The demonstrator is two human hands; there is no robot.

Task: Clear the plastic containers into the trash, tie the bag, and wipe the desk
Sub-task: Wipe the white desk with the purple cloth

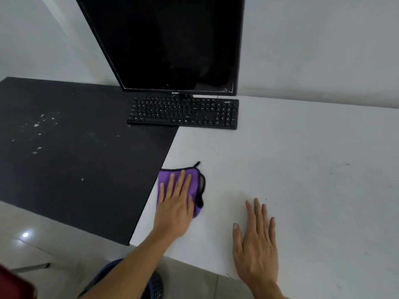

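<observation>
At far left, a black mat (71, 152) covers the left part of the desk, its surface flecked with small white specks (36, 125). Its right edge runs diagonally toward the near rim of the desk. Behind it and to the right stands a dark, unlit monitor (170, 42), with a black keyboard (183, 113) lying just in front of its base; the keyboard's left end rests on the mat, its right end on the bare white desk (302, 158).

Just right of the mat's edge, a purple cloth (195, 180) with black trim lies on the white surface. The left hand (176, 203) presses flat upon it, fingers extended and slightly spread, palm down; the hand is not clenched and pins the cloth rather than gripping it.

Further right, the right hand (257, 240) rests palm down on the bare desk near its front edge, fingers straight, holding nothing. The two hands are apart. No plastic containers or trash bag appear in view.
</observation>
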